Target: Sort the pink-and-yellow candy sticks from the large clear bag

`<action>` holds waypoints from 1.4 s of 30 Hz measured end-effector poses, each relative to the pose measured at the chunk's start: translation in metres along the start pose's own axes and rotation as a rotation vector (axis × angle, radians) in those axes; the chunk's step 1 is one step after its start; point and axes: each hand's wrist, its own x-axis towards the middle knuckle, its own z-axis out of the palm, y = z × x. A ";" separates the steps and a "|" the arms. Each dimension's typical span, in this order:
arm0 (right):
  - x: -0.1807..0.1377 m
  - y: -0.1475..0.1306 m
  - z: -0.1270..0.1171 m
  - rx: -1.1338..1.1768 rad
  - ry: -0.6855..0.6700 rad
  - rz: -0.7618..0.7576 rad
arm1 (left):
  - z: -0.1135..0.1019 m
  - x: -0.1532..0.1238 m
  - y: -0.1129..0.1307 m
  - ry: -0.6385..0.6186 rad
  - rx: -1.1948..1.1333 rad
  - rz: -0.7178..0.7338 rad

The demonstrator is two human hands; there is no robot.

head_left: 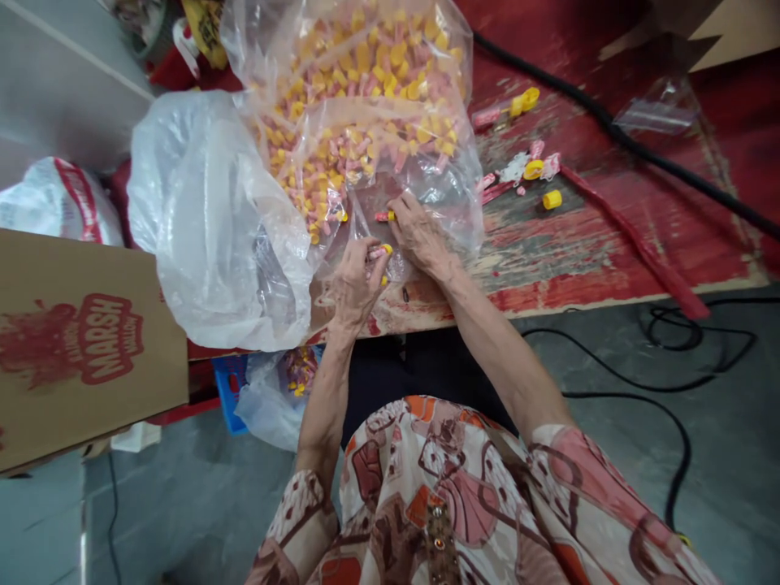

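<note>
Between the thumb and fingers of my left hand (353, 280) is a small pink tube with a yellow ring-like cap (379, 252). My right hand (420, 231) has its fingertips closed at the yellow end of another small pink tube (382, 217), just above the left hand. Both hands are at the mouth of a large clear plastic bag (426, 191) lying on the table. Heaped inside the bag are many of the same pink tubes with yellow caps (366, 73). Another yellow cap (383, 280) shows by my left thumb, partly hidden.
Loose yellow caps (552, 199), pink scraps and a red strip (634, 244) lie on the worn red table (536, 301). A black cable (585, 101) crosses it. At left are a whitish plastic bag (207, 211) and a cardboard box (91, 341). Below stands a blue crate (228, 394).
</note>
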 end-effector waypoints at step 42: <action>-0.005 -0.015 -0.024 0.035 -0.110 0.059 | -0.045 -0.069 0.001 -0.071 0.086 -0.120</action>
